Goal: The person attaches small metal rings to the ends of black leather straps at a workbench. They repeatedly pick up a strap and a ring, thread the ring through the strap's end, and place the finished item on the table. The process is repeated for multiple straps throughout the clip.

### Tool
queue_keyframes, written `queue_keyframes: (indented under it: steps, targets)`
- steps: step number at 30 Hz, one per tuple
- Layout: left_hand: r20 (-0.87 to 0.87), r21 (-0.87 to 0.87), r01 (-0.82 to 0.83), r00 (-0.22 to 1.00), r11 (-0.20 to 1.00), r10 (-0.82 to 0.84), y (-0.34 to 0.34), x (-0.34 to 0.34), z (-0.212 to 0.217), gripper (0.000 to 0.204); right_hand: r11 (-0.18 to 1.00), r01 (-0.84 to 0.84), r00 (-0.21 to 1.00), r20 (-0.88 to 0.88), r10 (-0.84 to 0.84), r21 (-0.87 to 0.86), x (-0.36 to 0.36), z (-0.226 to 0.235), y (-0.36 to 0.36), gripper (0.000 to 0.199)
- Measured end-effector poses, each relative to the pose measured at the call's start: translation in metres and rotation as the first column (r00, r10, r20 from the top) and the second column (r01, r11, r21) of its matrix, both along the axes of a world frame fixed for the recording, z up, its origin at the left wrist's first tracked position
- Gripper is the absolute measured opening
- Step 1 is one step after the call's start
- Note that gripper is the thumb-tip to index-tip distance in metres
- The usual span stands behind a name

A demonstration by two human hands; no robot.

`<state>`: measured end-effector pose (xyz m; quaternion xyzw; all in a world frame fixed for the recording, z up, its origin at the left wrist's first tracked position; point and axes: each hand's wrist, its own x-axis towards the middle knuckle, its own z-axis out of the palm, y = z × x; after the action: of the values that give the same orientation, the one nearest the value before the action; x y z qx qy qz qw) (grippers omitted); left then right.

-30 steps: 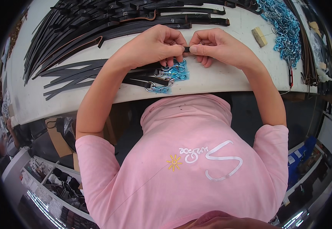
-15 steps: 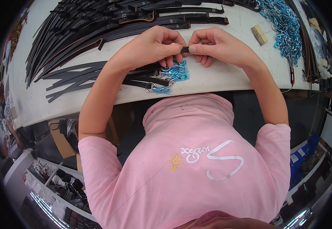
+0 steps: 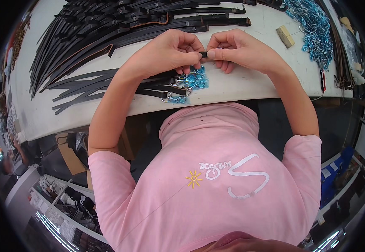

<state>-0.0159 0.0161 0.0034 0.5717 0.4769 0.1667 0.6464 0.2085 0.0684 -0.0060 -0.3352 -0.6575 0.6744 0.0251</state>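
My left hand (image 3: 172, 51) and my right hand (image 3: 237, 50) meet over the white table (image 3: 249, 82), both pinching the end of a thin black strap (image 3: 204, 54) between their fingertips. Right under the hands lies a small heap of metal rings wrapped in blue film (image 3: 193, 80), some threaded on black straps (image 3: 157, 90) that run off to the left. What the fingers do at the strap's tip is hidden.
A large fan of long black straps (image 3: 107, 29) covers the table's far left. A pile of blue-wrapped metal clasps (image 3: 312, 25) and a small tan block (image 3: 285, 36) lie at the far right. Shelves and boxes (image 3: 65, 155) stand below the table edge.
Both hands stay pinched together on the strap end; only small finger movements show. The view has shifted slightly.
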Motion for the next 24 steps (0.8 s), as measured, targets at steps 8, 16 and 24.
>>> queue_keyframes:
  steps: [8,16,24]
  targets:
    - [0.025,-0.039,-0.013,1.000,0.999,0.014,0.0013,-0.0007,-0.0015,0.018,1.000,0.005,1.000,0.009,-0.005,-0.012,-0.0003,-0.0001,-0.0005,0.023]
    - [0.029,-0.041,-0.023,0.999,0.999,0.024,0.0018,-0.0002,-0.0011,0.017,1.000,0.005,1.000,-0.004,-0.005,-0.028,0.0001,-0.0004,0.0006,0.023]
    - [0.022,-0.066,-0.014,1.000,0.998,0.015,0.0029,0.0001,0.0002,0.019,0.999,0.024,1.000,-0.014,-0.024,-0.040,-0.0002,-0.0001,0.0002,0.022]
